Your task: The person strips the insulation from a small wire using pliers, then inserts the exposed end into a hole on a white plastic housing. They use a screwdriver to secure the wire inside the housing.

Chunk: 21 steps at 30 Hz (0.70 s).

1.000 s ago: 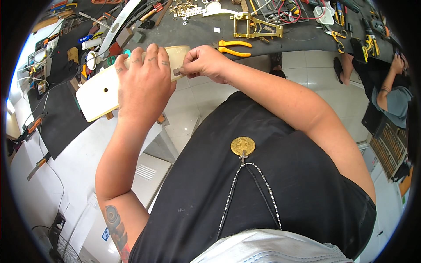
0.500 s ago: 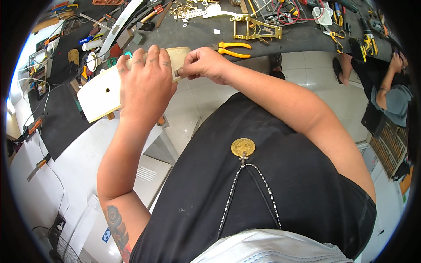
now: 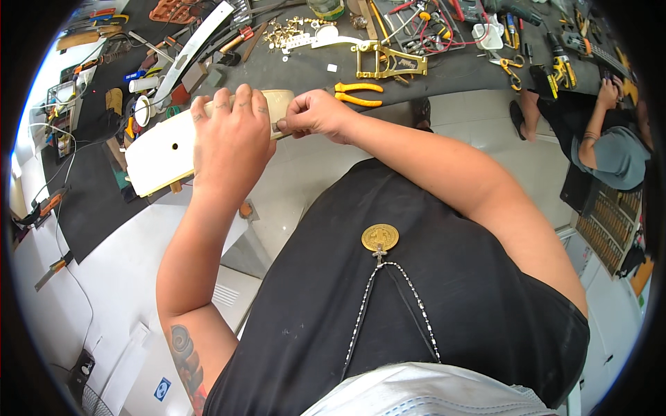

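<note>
Cream-coloured flat body panel [image 3: 163, 149], one small hole in its face, lying at the near edge of the dark workbench [image 3: 444, 69]. Left hand [image 3: 232, 139] spread over its right end, fingers curled over the far edge, gripping it. Right hand [image 3: 312, 114] pinched shut on a small part at the panel's end; the part is too small to identify. Just beyond: orange-handled pliers [image 3: 357, 92], gold bracket [image 3: 388, 62].
</note>
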Motion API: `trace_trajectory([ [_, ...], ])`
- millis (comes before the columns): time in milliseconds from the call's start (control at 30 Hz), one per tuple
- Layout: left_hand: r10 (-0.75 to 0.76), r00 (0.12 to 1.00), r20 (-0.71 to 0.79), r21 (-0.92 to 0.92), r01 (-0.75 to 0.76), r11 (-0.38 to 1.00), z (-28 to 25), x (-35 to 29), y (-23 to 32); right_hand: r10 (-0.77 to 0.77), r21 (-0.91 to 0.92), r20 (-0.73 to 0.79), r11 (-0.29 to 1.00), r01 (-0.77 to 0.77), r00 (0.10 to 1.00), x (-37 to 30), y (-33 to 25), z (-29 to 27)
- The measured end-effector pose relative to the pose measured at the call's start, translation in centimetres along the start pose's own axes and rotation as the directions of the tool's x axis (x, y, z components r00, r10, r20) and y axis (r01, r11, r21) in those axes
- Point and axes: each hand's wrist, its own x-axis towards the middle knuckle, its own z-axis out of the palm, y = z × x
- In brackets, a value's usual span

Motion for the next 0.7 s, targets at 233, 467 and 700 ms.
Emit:
trace_trajectory([
  [233, 0.034, 0.991, -0.133, -0.022, -0.038, 0.999, 0.31, -0.32, -0.35, 0.002, 0.069, 0.000, 0.998, -0.002, 1.000, -0.04, -0.03, -0.02],
  [467, 0.011, 0.999, -0.041, -0.006, -0.011, 1.000, 0.24, -0.16, -0.19, -0.039, -0.049, 0.000, 0.998, 0.039, 0.999, 0.38, 0.34, -0.58],
  [700, 0.017, 0.998, -0.053, 0.016, -0.016, 1.000, 0.18, -0.15, -0.07, -0.046, -0.059, 0.012, 0.997, 0.046, 0.999, 0.07, -0.09, -0.35],
])
